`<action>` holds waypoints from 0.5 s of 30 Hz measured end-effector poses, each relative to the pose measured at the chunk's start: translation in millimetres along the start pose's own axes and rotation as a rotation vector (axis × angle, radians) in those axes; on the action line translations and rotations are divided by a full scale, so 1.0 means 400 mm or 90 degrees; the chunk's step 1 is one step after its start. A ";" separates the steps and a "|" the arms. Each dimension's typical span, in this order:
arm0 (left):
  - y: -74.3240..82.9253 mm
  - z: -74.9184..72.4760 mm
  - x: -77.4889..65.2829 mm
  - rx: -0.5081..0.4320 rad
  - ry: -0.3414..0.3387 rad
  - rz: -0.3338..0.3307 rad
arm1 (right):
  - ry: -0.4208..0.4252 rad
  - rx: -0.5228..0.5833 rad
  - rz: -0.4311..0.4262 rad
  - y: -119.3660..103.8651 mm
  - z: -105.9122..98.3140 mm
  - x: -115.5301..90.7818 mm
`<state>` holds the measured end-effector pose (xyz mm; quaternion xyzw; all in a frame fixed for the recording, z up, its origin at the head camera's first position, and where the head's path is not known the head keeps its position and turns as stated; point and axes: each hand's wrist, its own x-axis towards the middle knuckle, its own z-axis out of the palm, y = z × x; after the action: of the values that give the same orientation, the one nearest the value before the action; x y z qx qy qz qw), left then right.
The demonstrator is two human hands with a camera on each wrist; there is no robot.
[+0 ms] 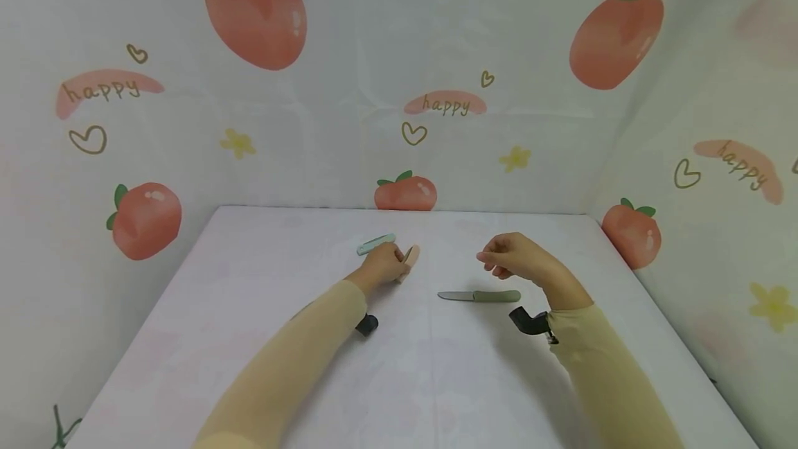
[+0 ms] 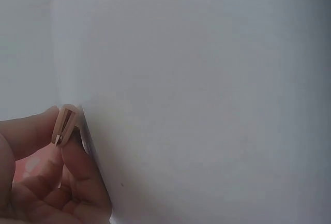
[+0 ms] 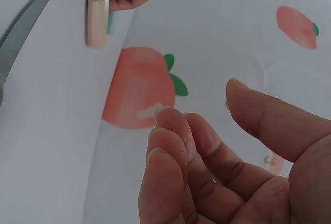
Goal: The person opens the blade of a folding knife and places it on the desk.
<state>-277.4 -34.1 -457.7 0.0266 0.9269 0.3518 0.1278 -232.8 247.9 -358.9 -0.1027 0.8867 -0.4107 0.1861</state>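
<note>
In the head view, we see the left hand (image 1: pixel 382 266) with its fingers pinching a slim peach-coloured object (image 1: pixel 412 255). This object is in the far half of the surface (image 1: pixel 399 380), about midway between the left and right edges. Its long axis is oblique: the upper end points to the far edge and a little to the right. Just beside the hand is a mint-green object (image 1: pixel 376 244), slanted, its right end closer to the far edge. The knife (image 1: pixel 477 296) lies almost parallel to the far edge, with the tip to the left edge and the green handle to the right edge. The right hand (image 1: pixel 514 256) hangs above the surface with relaxed, bent fingers. The surface is white, and behind it we see a pale cloth (image 1: pixel 349 54) printed with red fruits, hearts, yellow flowers and the word "happy".

In the left wrist view, the peach-coloured object is between thumb and fingers, and its slotted end faces us.

In the right wrist view, the right thumb is apart from the curved fingers. Beyond, the peach-coloured object partly covers the mint-green object.
</note>
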 end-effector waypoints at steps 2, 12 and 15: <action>-0.005 -0.001 -0.008 -0.012 -0.004 0.012 | 0.001 0.000 -0.008 -0.005 0.007 0.008; -0.003 0.003 -0.045 -0.065 -0.025 0.050 | 0.030 0.037 -0.048 -0.015 0.056 0.050; -0.004 0.007 -0.052 -0.065 -0.029 0.056 | 0.034 0.038 -0.047 -0.014 0.072 0.063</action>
<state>-256.6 -36.5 -456.3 0.0689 0.9025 0.4034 0.1343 -243.5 216.0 -377.7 -0.1186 0.8744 -0.4458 0.1502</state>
